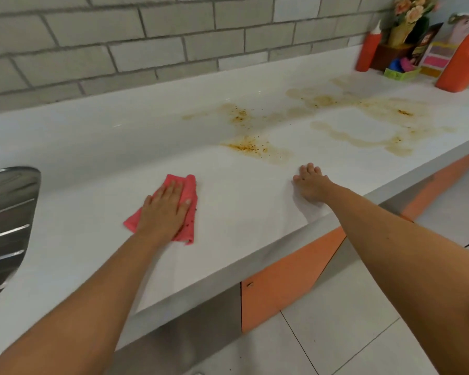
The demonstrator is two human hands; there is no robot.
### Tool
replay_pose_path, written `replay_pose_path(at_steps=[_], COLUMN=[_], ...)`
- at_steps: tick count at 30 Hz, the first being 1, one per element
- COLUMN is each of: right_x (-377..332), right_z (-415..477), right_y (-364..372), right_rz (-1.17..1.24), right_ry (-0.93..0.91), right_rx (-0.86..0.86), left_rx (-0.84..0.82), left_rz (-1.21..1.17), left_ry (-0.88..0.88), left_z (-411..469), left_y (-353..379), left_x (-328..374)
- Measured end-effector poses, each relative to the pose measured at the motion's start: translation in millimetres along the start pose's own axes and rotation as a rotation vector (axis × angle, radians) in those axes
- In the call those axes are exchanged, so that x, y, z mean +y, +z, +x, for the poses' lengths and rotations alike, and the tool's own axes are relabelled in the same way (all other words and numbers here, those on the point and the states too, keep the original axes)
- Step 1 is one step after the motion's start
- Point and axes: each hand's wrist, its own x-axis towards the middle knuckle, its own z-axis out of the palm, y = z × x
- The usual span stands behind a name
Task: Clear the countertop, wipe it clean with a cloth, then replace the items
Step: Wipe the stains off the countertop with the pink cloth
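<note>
I log both forearms bare as far as the frame shows them. Left grip (164, 205) and right grip (313, 185) are bare hands, uncovered to the fingertips.

Even soft light, faint shadows, wide-angle edge curvature, slight blur

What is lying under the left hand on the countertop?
A pink cloth lies flat between the left hand and the white countertop; its edges show around the hand. The countertop beneath the cloth is covered, so any stain there cannot be seen.
</note>
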Motion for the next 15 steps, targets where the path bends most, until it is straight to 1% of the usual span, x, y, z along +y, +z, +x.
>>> replay_pose_path(at_steps=[2,5,6,8,10,12,13,15], right_x=[-0.4,0.4,0.8,1.9,1.6,1.4,1.6,2.3], right_z=[-2.2,-2.1,-2.5,-2.8,-3.0,-2.6,-2.4,-2.4], right_y=[1.2,3.0,3.3,4.0,3.7,4.1,4.5,5.7], right_rz=[-0.013,-0.009,-0.004,-0.003,0.002,-0.004,-0.006,0.003], right_ry=[-0.023,-0.051,-0.055,-0.058,-0.06,-0.065,-0.066,-0.069], right_rx=[0.021,0.057,0.057,0.051,0.053,0.061,0.063,0.057], left_rx=[0.01,-0.007,-0.013,-0.042,-0.036,0.019,0.046,0.053], left_rz=[0.0,-0.053,-0.062,-0.051,-0.032,-0.008,0.004,0.006], left_ry=[-0.013,0.144,0.195,0.209,0.104,-0.083,-0.146,-0.179], left_z=[-11.4,-64.2,-81.8,-95.8,-85.8,-70.2,-66.4,-70.5], left_y=[3.0,10.5,8.7,3.8,0.6,-1.8,-1.6,1.1], left_x=[13.3,35.8,32.5,8.7,-21.8,-40.3,-39.6,-24.6])
